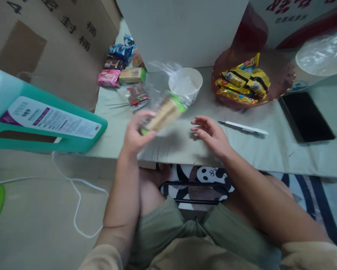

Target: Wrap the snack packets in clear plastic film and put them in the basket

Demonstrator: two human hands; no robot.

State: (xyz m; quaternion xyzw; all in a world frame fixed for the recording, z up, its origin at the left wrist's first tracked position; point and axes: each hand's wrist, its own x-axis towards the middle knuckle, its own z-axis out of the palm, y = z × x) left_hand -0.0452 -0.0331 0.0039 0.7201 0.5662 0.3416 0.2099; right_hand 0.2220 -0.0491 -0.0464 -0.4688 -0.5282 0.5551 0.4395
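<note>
My left hand (137, 131) is closed around one end of a wrapped snack pack (165, 114), tan with green ends and blurred by motion. The pack is held tilted above the table, its far end near a white paper bowl (192, 80) with clear plastic in it. To the right, my right hand (210, 135) hovers over the table with its fingers apart and nothing in them. A white pen (244, 128) lies just beyond its fingertips. Left of the held pack, a red-brown wrapped snack (138, 96) rests on the table.
Several wrapped snacks (120, 52) lie at the back left beside a cardboard box (58, 48). A teal jug (44, 116) stands on the left. At the right are a pink bowl (219, 67) holding yellow packets, a phone (307, 118) and a plastic-lined white tub (306, 75).
</note>
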